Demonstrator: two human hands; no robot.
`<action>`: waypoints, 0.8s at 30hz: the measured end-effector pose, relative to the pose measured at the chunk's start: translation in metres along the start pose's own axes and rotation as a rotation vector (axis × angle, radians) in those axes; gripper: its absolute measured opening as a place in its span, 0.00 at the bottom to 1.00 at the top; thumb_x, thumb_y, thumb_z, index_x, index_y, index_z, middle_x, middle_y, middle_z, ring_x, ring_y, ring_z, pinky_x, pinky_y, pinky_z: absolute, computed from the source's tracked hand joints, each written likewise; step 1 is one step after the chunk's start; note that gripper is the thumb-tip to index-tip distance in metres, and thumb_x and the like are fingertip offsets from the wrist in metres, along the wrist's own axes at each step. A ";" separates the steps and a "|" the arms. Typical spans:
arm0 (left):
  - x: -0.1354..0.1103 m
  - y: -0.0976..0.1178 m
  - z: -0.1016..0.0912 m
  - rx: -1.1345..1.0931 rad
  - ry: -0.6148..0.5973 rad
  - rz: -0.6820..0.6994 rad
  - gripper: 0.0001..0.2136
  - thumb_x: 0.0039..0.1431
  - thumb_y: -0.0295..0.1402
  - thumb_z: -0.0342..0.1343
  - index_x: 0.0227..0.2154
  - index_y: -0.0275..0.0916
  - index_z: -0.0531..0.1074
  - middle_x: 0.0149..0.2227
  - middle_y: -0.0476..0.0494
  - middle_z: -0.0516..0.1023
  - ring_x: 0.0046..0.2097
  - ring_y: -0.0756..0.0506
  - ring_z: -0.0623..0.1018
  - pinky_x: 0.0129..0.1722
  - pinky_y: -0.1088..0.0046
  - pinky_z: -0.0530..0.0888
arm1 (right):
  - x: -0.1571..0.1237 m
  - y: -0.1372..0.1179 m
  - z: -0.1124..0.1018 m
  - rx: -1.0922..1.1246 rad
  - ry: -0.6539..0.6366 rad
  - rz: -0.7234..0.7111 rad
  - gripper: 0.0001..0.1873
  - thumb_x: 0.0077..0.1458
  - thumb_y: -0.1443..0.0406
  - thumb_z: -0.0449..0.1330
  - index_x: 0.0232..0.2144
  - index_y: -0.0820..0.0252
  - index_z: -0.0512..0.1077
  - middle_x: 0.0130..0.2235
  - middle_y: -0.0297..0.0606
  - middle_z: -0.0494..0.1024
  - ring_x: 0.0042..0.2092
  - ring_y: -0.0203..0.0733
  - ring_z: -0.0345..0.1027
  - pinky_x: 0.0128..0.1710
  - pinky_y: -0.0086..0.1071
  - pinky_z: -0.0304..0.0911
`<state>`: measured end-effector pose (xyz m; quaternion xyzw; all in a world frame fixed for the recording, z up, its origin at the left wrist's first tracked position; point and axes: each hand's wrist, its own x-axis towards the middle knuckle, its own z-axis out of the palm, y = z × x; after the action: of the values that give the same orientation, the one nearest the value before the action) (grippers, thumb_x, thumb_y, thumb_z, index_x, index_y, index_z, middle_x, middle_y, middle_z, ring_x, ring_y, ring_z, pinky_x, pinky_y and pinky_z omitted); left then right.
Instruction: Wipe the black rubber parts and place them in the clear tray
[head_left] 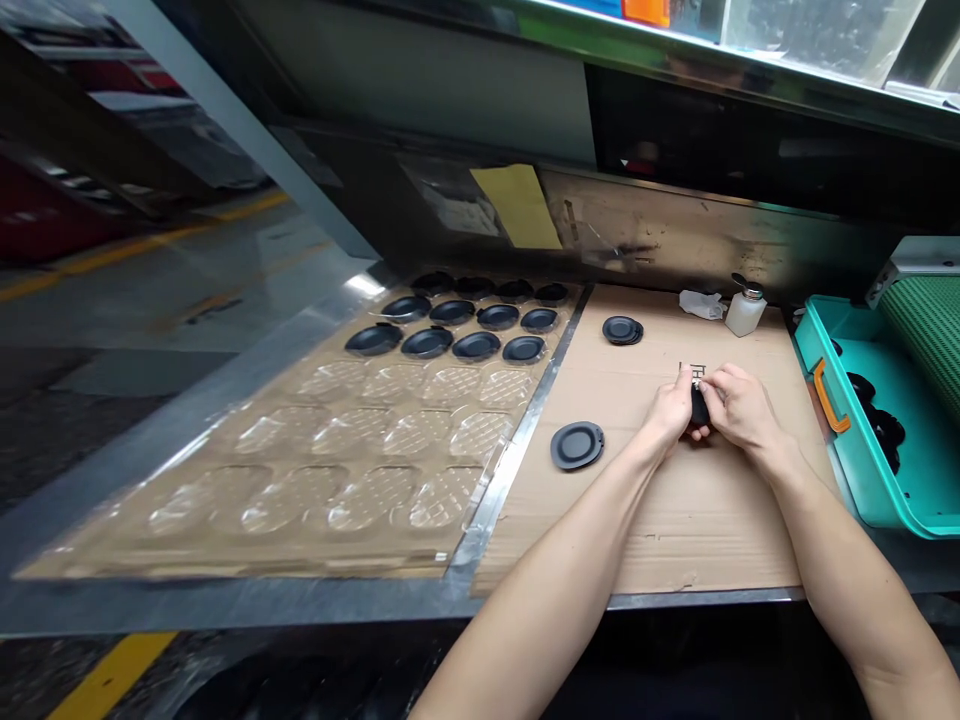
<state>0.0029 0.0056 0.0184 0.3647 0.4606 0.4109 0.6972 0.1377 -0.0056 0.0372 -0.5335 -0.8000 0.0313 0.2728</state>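
Note:
My left hand (pixel 670 407) and my right hand (pixel 739 405) meet over the cardboard sheet (pixel 712 530), both pinching a small black part (pixel 700 408) that is mostly hidden by my fingers. A small bright spot shows at its top edge, too small to identify. To the left of my left hand, a round black disc with a rubbery look (pixel 577 445) lies flat on the cardboard. A second, stacked-looking black disc (pixel 622 330) sits farther back, beyond my hands.
A clear blister tray (pixel 360 450) holds rows of black discs (pixel 450 340) in its far cells, beside a metal strip. A white bottle (pixel 746 310) and white cloth (pixel 701 305) stand behind the cardboard. A teal bin (pixel 847 440) holding black parts (pixel 877 425) sits at right.

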 end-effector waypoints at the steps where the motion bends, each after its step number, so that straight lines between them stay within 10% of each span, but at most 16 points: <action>1: 0.000 -0.001 0.000 0.028 0.013 0.022 0.27 0.70 0.52 0.41 0.28 0.34 0.71 0.16 0.43 0.73 0.16 0.48 0.73 0.14 0.76 0.66 | 0.000 0.000 -0.001 -0.007 -0.014 0.005 0.13 0.66 0.63 0.53 0.37 0.57 0.77 0.38 0.39 0.75 0.38 0.40 0.69 0.40 0.31 0.62; 24: -0.011 0.011 -0.001 0.431 -0.026 0.032 0.34 0.67 0.57 0.41 0.18 0.34 0.72 0.17 0.37 0.75 0.12 0.51 0.65 0.12 0.75 0.57 | 0.000 0.001 -0.018 -0.221 -0.153 -0.158 0.14 0.61 0.68 0.53 0.25 0.57 0.74 0.32 0.37 0.75 0.34 0.40 0.66 0.40 0.34 0.57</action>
<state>-0.0033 -0.0004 0.0313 0.5180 0.5229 0.3090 0.6023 0.1467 -0.0093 0.0521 -0.4916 -0.8565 -0.0380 0.1523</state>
